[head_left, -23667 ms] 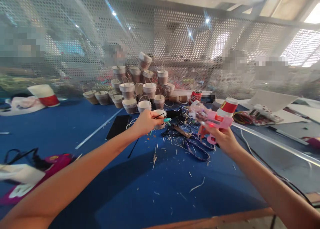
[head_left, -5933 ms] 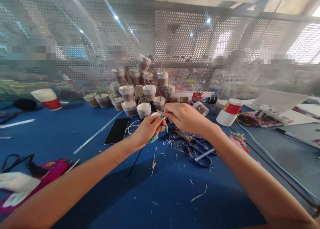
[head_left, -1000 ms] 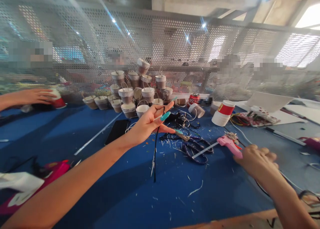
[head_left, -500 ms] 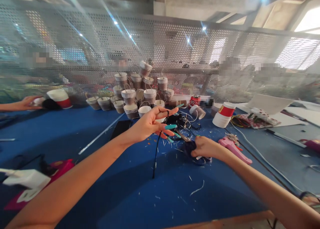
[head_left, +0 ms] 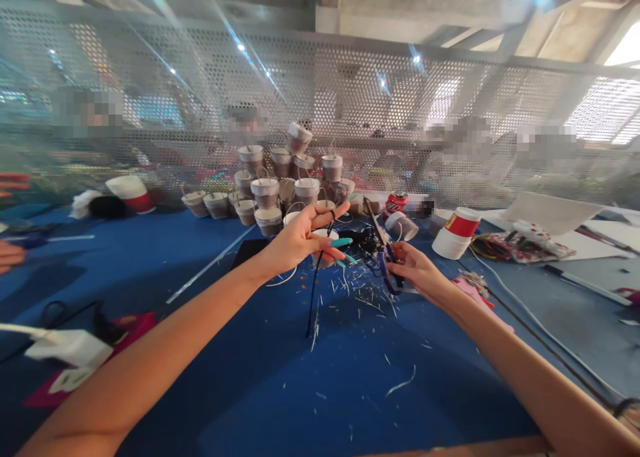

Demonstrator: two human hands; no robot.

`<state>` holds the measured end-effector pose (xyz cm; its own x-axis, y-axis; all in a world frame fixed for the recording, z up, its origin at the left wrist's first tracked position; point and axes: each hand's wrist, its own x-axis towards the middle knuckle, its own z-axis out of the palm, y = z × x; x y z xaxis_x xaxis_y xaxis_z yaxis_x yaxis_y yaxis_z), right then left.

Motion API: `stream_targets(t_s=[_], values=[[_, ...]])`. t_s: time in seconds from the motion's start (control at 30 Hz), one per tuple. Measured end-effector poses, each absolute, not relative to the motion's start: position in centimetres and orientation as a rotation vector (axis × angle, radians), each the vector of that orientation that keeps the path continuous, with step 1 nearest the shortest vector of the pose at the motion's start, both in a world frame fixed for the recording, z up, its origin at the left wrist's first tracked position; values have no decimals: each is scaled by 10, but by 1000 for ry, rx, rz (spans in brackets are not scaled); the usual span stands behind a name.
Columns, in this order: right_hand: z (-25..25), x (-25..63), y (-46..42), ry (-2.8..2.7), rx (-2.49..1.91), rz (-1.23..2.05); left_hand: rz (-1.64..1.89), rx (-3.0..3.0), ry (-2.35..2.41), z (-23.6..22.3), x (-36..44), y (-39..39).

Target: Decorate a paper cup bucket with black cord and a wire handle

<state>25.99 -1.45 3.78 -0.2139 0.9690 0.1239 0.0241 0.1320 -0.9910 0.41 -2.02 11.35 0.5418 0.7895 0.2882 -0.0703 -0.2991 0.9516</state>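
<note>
My left hand (head_left: 303, 239), with long turquoise nails, pinches a black cord (head_left: 313, 290). The cord loops by its index finger and dangles toward the blue table. Partly behind these fingers is a small pale bucket (head_left: 325, 249); whether the hand touches it I cannot tell. My right hand (head_left: 413, 267) grips a pair of scissors (head_left: 384, 257) by the dark blue handles, the blades pointing up and away. Just behind, between the hands, lies a tangle of black cord (head_left: 363, 240). White thread scraps (head_left: 367, 304) litter the table below.
Small buckets (head_left: 265, 190) are stacked at the back against a perforated metal screen (head_left: 200, 77). Stacked paper cups (head_left: 456, 234), a red can (head_left: 396, 202) and a pink tool (head_left: 473, 290) stand or lie to the right. A white charger (head_left: 70, 347) is at left.
My right hand has raised the scissors from near the table, turning the blades upward. The left hand still holds the cord; a bucket now shows behind it. A neighbour's hand at left has shifted.
</note>
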Motion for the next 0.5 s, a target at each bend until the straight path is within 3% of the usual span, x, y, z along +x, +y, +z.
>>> stream_targets(t_s=[0.2,0.33,0.4,0.5], values=[[52,253,-5,-1488,-1052,1264,953,1697,612,114,5,-23],[64,260,1,-1799,-1158,1162,958,1737,614,114,5,-23],[71,266,3,-1971,-1327,886,964,1742,615,114,5,-23],[80,271,3,-2032,-1605,157,969,1732,622,115,6,-24]])
